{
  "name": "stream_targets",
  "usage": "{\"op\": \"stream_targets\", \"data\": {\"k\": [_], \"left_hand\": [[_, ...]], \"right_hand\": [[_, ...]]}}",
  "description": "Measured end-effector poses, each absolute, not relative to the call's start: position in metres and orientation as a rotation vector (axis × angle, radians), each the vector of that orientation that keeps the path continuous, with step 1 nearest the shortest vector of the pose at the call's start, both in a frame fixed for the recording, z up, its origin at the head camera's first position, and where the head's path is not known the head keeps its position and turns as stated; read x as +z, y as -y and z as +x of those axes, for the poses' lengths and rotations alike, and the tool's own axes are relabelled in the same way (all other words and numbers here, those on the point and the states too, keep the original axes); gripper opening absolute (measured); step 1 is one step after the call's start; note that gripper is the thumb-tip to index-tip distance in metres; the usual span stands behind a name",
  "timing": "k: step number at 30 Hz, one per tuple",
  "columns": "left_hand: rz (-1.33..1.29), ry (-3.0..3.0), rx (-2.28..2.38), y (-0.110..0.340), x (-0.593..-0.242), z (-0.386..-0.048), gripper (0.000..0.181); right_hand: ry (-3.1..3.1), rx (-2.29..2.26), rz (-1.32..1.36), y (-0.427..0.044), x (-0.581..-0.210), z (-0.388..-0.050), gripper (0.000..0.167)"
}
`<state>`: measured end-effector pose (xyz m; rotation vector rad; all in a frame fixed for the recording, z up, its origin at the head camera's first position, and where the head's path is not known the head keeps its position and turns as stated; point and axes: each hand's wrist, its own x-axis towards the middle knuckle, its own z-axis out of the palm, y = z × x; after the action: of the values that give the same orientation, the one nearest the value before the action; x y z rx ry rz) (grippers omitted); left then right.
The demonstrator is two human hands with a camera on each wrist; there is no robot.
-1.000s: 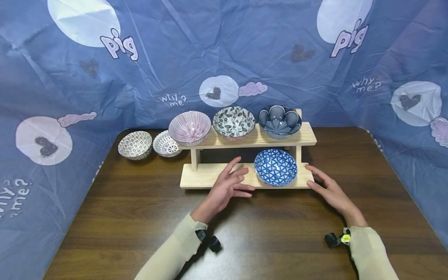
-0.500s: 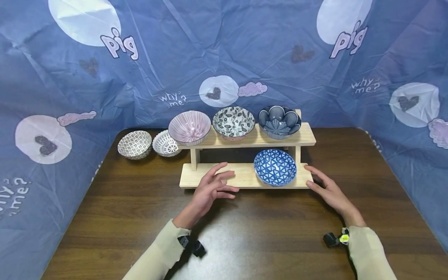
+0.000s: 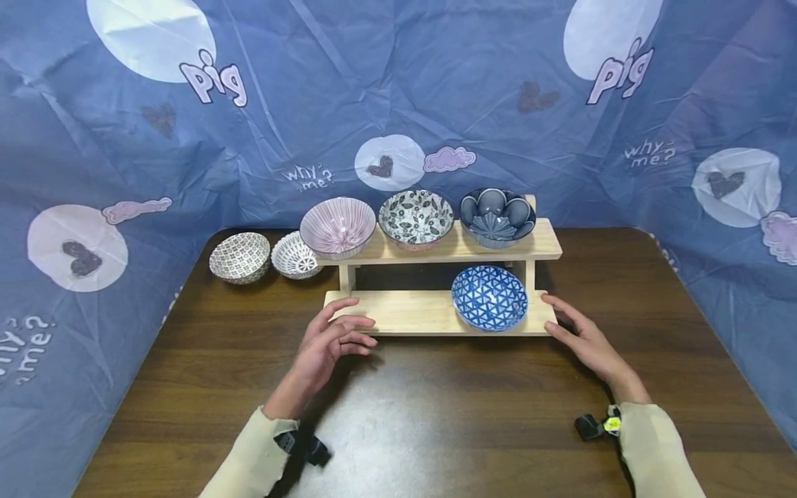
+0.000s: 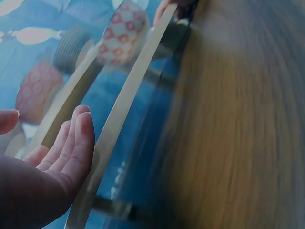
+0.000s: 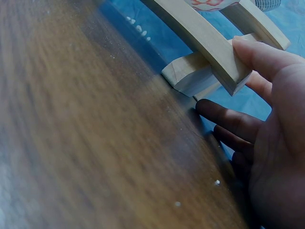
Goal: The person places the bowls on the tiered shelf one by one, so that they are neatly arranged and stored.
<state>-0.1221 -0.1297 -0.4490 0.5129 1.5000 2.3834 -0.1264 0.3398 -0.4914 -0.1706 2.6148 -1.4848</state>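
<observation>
A two-tier wooden display stand (image 3: 411,315) stands on the table. On its lower shelf, towards the right, sits a blue-and-white triangle-patterned bowl (image 3: 490,297). My left hand (image 3: 324,349) is at the front left end of that shelf, fingers spread and holding nothing; in the left wrist view the left hand (image 4: 62,162) is beside the shelf edge. At the other end, my right hand (image 3: 588,346) holds the shelf's tip. In the right wrist view the right hand (image 5: 281,119) has its thumb on the shelf corner and other fingers lower down.
On the upper shelf stand a pink striped bowl (image 3: 338,228), a black-and-white leaf-patterned bowl (image 3: 416,218) and a dark blue petal bowl (image 3: 498,218). Left of the stand, a brown-patterned bowl (image 3: 240,258) and a white bowl (image 3: 295,256) rest on the brown table (image 3: 436,415). A blue cloth hangs behind.
My left hand has moved left along the front of the lower shelf, from beside the blue bowl to the shelf's left end. The right hand and the bowls have stayed in place.
</observation>
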Motion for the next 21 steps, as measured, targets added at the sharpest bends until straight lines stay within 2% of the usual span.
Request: {"op": "stream_targets", "data": {"k": [10,21], "left_hand": [[0.473,-1.502,2.532,0.177,-0.448,-0.124,0.035],[0.186,-1.597,2.648,0.216,-0.450,-0.128,0.029]], "right_hand": [[-2.616,-1.526,-0.217,-0.339,-0.495,-0.127,0.056],[-2.622,-1.511,-0.213,-0.341,-0.494,-0.127,0.056]]}}
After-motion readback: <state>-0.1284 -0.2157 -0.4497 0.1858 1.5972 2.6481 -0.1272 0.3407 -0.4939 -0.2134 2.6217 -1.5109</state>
